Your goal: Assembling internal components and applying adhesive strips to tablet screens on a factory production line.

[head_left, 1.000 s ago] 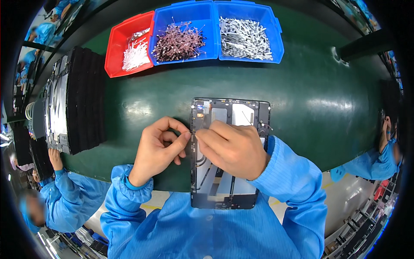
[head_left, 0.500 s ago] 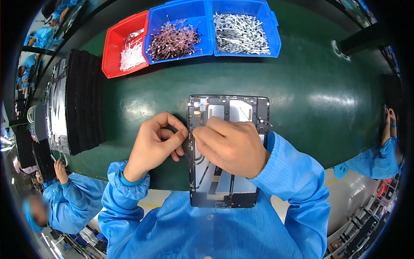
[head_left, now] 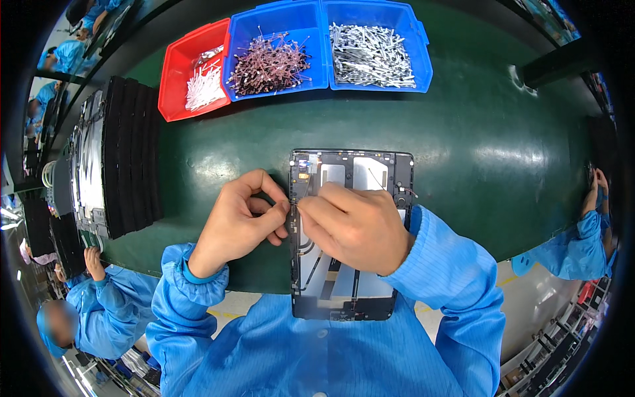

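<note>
An opened tablet body [head_left: 309, 271] with a black frame, silvery plates and thin dark cables lies upright before me, its lower end reaching past the table's near edge. At its upper left edge, my left hand [head_left: 239, 221] pinches with thumb and forefinger. Close beside it, my right hand [head_left: 360, 221] is bent over the tablet, its thumb and forefinger pressed together at the same edge. Whatever sits between the fingertips is too small to make out. A thin wire [head_left: 406, 190] with a small end sticks out at the tablet's right edge.
Along the back stand a red bin [head_left: 173, 83] with white strips, a blue bin [head_left: 317, 66] with reddish wires and another blue bin [head_left: 423, 66] with silvery-white pieces. Black trays [head_left: 135, 159] are stacked at left on the green table [head_left: 489, 172]. Co-workers in blue sit at both sides.
The bins and tablet sit slightly lower in the picture. Both hands keep their pinch at the tablet's left edge, with hardly any movement.
</note>
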`<state>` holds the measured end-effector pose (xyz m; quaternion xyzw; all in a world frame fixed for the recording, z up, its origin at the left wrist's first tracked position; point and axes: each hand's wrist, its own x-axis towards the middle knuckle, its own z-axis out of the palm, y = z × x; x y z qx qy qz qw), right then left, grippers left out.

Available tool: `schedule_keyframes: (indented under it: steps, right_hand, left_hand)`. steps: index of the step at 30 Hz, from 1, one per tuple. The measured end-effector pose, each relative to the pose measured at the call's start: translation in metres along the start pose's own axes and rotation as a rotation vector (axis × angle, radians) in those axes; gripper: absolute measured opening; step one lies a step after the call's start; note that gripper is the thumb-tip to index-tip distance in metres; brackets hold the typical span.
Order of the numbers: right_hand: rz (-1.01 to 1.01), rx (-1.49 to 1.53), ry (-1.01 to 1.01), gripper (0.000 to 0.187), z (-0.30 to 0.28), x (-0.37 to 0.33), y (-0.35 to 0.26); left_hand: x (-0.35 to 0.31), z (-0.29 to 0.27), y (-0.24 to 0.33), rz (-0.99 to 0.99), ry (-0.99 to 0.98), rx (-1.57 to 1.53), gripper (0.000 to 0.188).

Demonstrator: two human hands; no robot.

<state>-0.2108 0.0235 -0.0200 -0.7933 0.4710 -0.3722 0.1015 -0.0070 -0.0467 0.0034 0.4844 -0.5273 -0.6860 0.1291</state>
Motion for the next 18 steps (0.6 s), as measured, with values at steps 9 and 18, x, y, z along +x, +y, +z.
schedule_keyframes:
  steps: [9,18]
  right_hand:
    - [0.164,0.043,0.021,0.011,-0.009,0.003,-0.007]
    - [0.209,-0.105,-0.079,0.012,-0.015,0.011,-0.014]
  left_hand:
    - [0.0,-0.003,-0.003,0.032,-0.015,0.005,0.01]
    - [0.0,-0.008,0.001,0.036,-0.082,0.018,0.019]
